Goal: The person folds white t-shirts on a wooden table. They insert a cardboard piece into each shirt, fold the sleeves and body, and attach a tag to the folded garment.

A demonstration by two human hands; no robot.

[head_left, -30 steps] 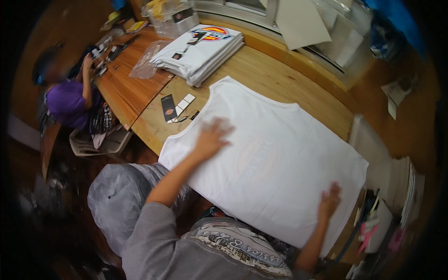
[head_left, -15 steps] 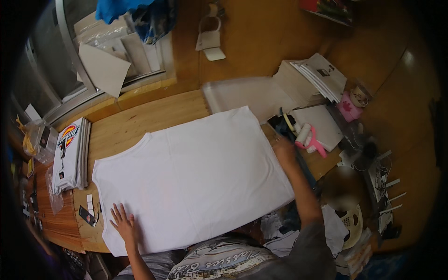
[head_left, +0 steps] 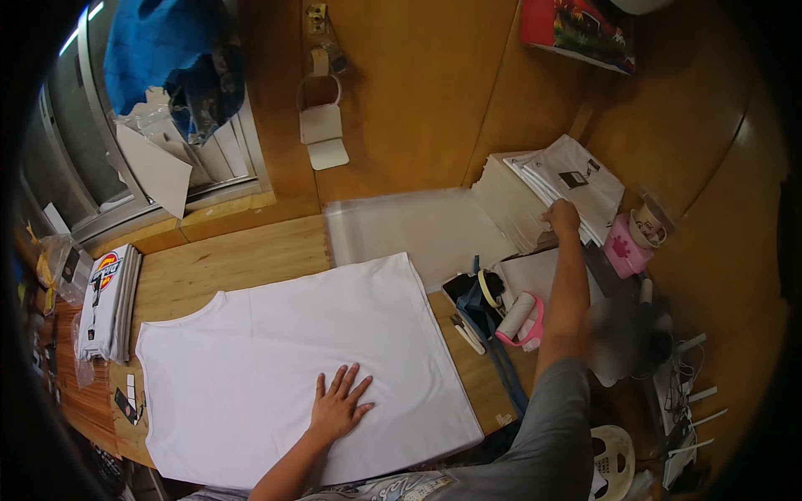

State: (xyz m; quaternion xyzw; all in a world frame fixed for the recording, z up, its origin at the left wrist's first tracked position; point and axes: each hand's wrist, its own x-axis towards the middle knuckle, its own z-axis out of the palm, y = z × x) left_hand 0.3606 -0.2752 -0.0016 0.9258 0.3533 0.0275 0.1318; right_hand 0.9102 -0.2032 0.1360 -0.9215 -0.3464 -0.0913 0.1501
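From the head camera, the left hand (head_left: 338,407) lies flat on a big white shirt (head_left: 284,367). Its fingers are spread wide and the palm presses down on the cloth. The shirt is laid out smooth on a wooden table (head_left: 242,255), under the hand and all around it. The neck end of the shirt is off to the left of this hand, and the straight bottom edge is to its right.

The right hand (head_left: 561,217) is stretched far out, up and away from the left hand. It rests on top of a stack of white sheets (head_left: 547,188) at the far right end of the table. Its fingers curl over the top of the stack, but I cannot tell if they pinch a sheet or only touch it.

Between the two hands lies a clear plastic bag (head_left: 409,230), flat on the table just past the shirt. Near the right arm there is a pink lint roller (head_left: 520,319) and a blue strap (head_left: 493,334). A small pink cup (head_left: 625,250) stands just right of the right hand.

Far to the left of the left hand sits a pile of folded shirts (head_left: 109,302).
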